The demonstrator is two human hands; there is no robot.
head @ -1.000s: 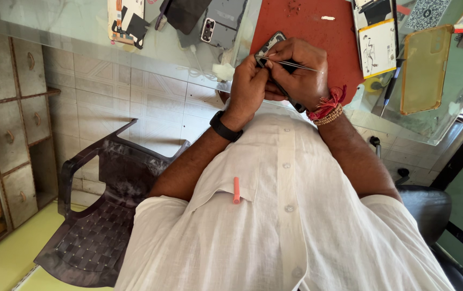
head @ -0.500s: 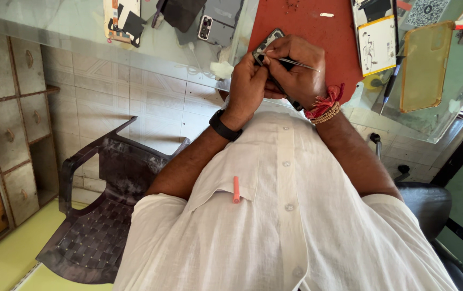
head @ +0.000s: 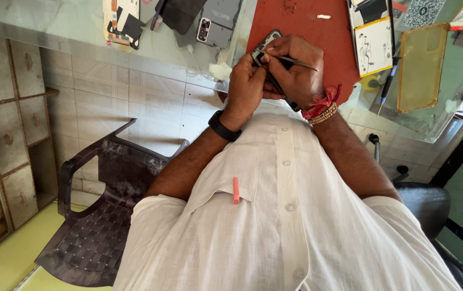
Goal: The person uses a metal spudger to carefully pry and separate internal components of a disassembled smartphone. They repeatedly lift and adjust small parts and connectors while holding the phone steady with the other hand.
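My left hand [head: 244, 89], with a black watch on the wrist, grips a small dark phone [head: 265, 47] with its back off, held over a red work mat [head: 307, 24]. My right hand [head: 298, 81], with red thread and beads around the wrist, pinches thin metal tweezers [head: 296, 63]. Their tip touches the phone's upper end. Both hands press together around the phone, hiding most of it. My white shirt fills the lower view, with an orange pen [head: 236, 190] in the chest pocket.
The glass table [head: 150, 43] holds other phones and parts [head: 215, 29], a yellowish clear phone case [head: 421, 64] and a pen [head: 388, 86]. A dark plastic chair [head: 96, 215] stands at my left, a black office chair [head: 425, 202] at my right, wooden drawers [head: 5, 134] far left.
Both hands stay on the phone. The tweezers have shifted a little at the phone's upper end.
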